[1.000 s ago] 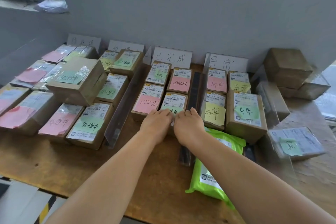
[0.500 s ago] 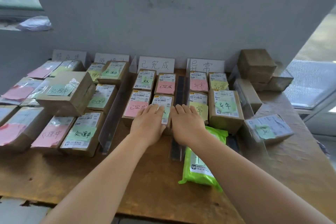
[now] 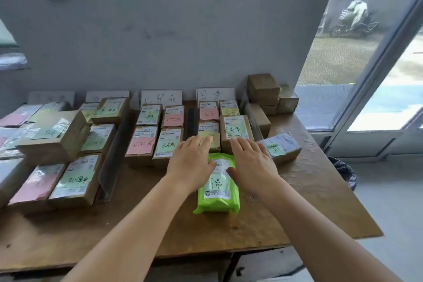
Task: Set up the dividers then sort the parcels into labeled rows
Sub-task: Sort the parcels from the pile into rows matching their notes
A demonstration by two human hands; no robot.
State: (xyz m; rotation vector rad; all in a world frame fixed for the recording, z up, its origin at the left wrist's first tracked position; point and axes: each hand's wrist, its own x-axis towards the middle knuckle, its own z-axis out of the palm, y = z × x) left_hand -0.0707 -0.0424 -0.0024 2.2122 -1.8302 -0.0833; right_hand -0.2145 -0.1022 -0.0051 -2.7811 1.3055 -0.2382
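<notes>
a: so where's that green mailer bag [image 3: 218,186] sitting?

b: flat on the wooden table [image 3: 142,226], front of the rightmost row, right under the two boxes with yellow and green sticky notes. it's got a shipping label with handwriting on it.

a: and the hands?

b: left hand [image 3: 191,162] lies on the bag's left edge, fingers straight and spread, tips reaching the yellow-note box [image 3: 209,134]. right hand [image 3: 250,161] is on the bag's right side, fingers loosely straight, thumb on the label. neither one's gripping.

a: dividers?

b: a clear divider [image 3: 112,155] leans between the second and third rows. cardboard parcels fill all four rows, with white row signs [image 3: 161,97] against the wall.
</notes>
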